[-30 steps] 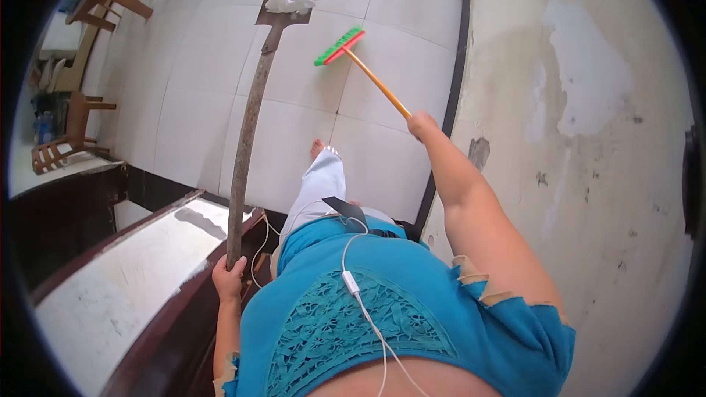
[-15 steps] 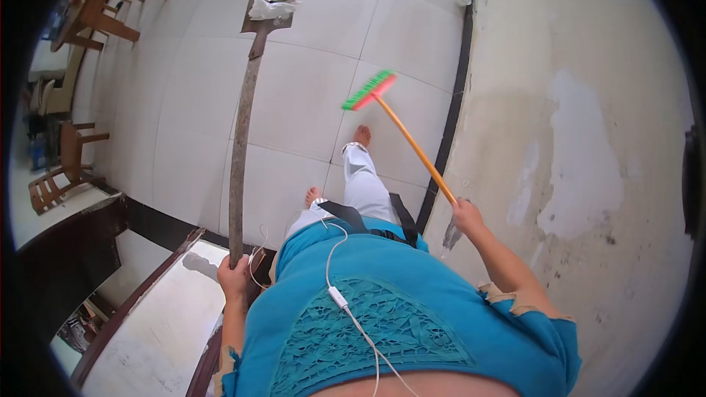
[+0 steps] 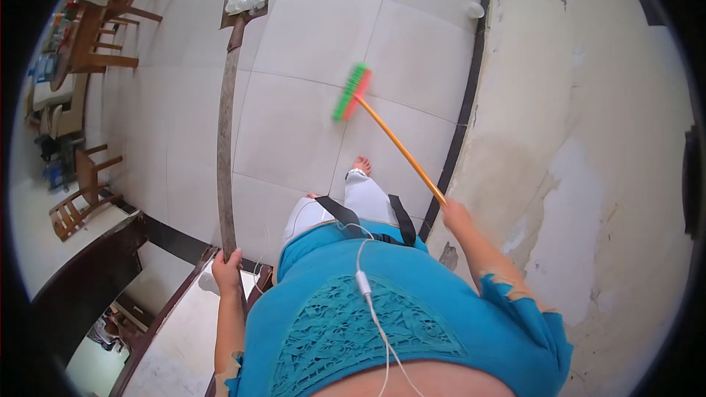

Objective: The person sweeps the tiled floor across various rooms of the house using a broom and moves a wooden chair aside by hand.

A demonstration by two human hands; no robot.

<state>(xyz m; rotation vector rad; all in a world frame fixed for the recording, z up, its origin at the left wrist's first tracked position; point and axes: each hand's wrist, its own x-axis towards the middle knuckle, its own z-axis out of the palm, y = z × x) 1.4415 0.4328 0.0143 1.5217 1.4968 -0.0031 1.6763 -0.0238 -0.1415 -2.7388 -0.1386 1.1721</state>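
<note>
My left hand [image 3: 226,272] is wrapped round the end of a long wooden handle. It belongs to a shovel [image 3: 226,125], whose flat dark blade lies far ahead on the floor or just above it; I cannot tell which. White crumpled scraps [image 3: 248,0] rest on that blade. On the other side, my right hand [image 3: 456,217] grips the orange handle of a broom [image 3: 401,148]. The broom's red head with green bristles is slightly blurred, over the tiles ahead of my bare foot [image 3: 361,165].
A stained, peeling wall [image 3: 529,103] with a dark baseboard runs along my right. A small white object [image 3: 474,10] lies by it. Wooden chairs [image 3: 92,176] and a table [image 3: 77,51] stand to the left. White tiled floor [image 3: 294,44] stretches ahead. A white cable hangs down my front.
The broom head has swung left and turned more upright. The shovel, with the scraps on its blade, has shifted left and farther up in view. Both hands keep their grips.
</note>
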